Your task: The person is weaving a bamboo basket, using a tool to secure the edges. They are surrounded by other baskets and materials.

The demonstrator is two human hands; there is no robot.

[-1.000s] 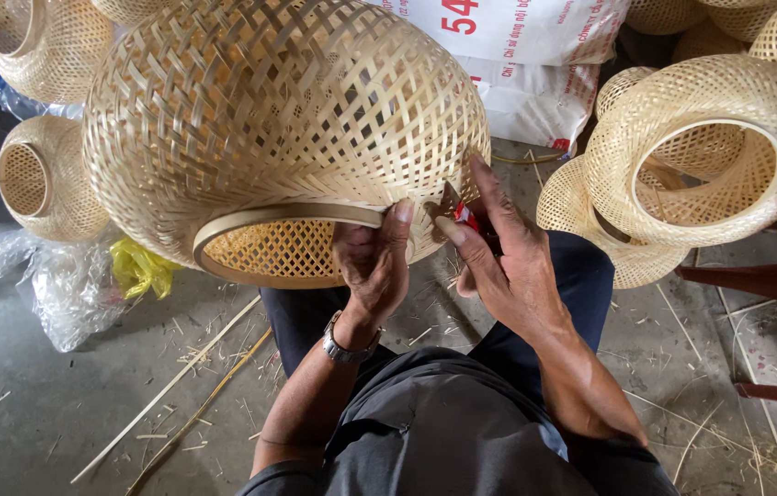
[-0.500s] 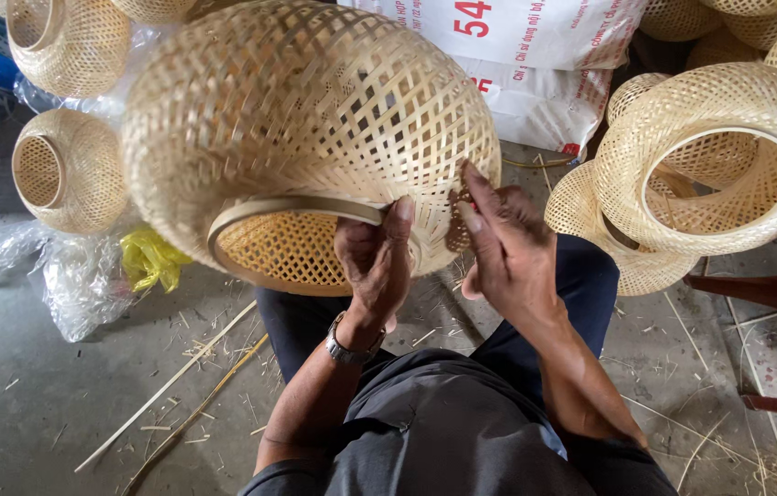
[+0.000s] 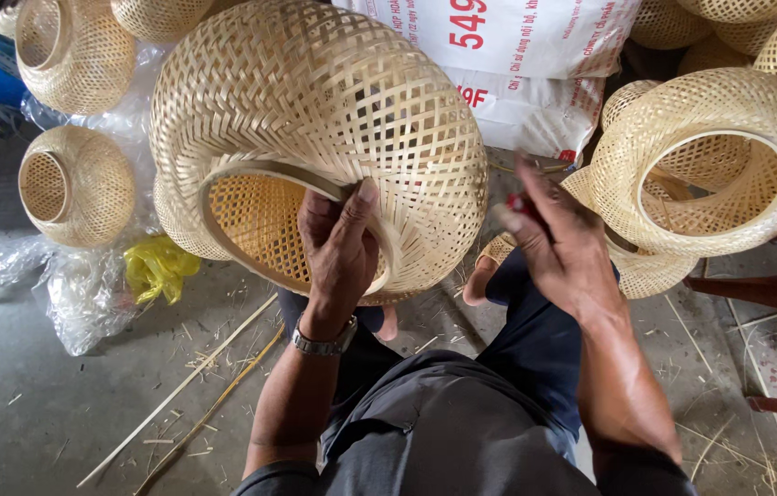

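A left hand grips the rim hoop of a large, round, pale woven-bamboo lampshade held over the lap; it looks light, springy and crushable, best held by that stiff rim. The right hand, just right of it, is closed on a small red tool. Behind the lampshade lie white printed sacks with red lettering.

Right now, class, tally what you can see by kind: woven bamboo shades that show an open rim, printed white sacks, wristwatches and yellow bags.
Woven bamboo shades showing an open rim: 4
Printed white sacks: 2
Wristwatches: 1
Yellow bags: 1
Total: 8
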